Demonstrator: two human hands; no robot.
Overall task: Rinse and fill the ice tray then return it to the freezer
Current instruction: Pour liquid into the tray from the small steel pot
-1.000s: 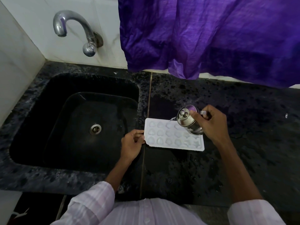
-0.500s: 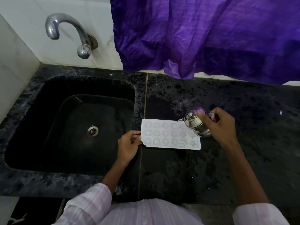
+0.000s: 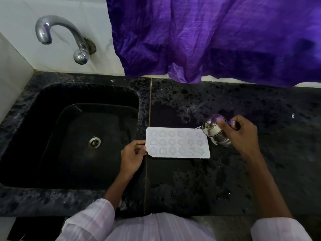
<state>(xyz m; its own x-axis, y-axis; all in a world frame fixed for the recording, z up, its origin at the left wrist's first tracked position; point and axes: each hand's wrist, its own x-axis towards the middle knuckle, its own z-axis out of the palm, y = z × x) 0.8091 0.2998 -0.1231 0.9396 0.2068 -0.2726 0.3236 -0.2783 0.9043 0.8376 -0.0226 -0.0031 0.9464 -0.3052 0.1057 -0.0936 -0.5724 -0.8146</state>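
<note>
1. The ice tray (image 3: 177,142) lies flat on the dark speckled tabletop (image 3: 191,185), just right of the sink (image 3: 52,200), with its long side running left to right.
2. The tray is white and has three rows of shaped cavities. Whether the cavities contain water cannot be determined.
3. The left hand (image 3: 132,157) is at the tray's left short edge. Its fingers are curled and pinch that edge, with the thumb towards the near corner.
4. The right hand (image 3: 241,134) is just past the tray's far right corner. It is closed around a small steel jug (image 3: 216,134) with a knobbed lid.
5. The jug is tilted to the left. Its spout is over the far right corner of the tray.
6. A metal tap (image 3: 57,26) projects from the white wall above the far left of the sink.
7. A purple cloth (image 3: 217,37) hangs over the far edge of the tabletop, well apart from the tray.
</note>
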